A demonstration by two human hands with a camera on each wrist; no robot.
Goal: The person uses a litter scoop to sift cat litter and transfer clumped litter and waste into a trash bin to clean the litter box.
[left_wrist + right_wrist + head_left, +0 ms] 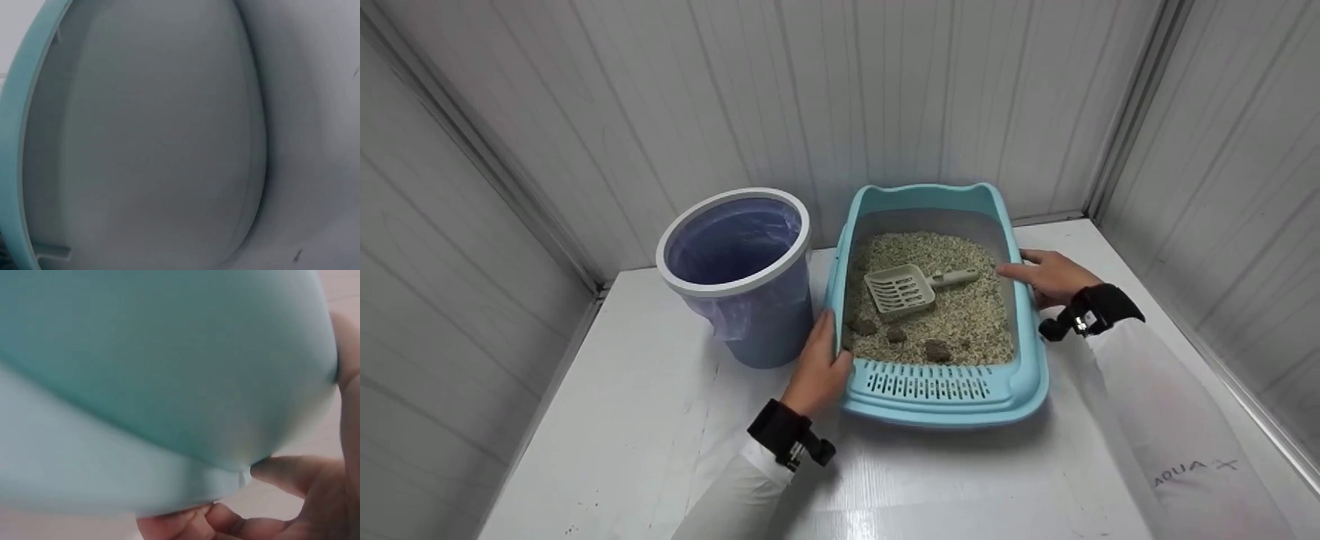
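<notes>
Pale-blue litter tray (1020, 390) sits on the white counter (607, 420), just right of the lined bin (735, 277). Left hand (821, 367) grips the tray's left rim, fingers curled over the edge. Right hand (1050, 276) rests on the right rim, index finger stretched toward the scoop (911, 289) lying in the litter; thumb under the rim in the right wrist view, so it seems to clasp the tray. Dark clumps (915, 341) lie near the front. Step looks like steadying the tray; next move calls for taking the scoop's handle.
</notes>
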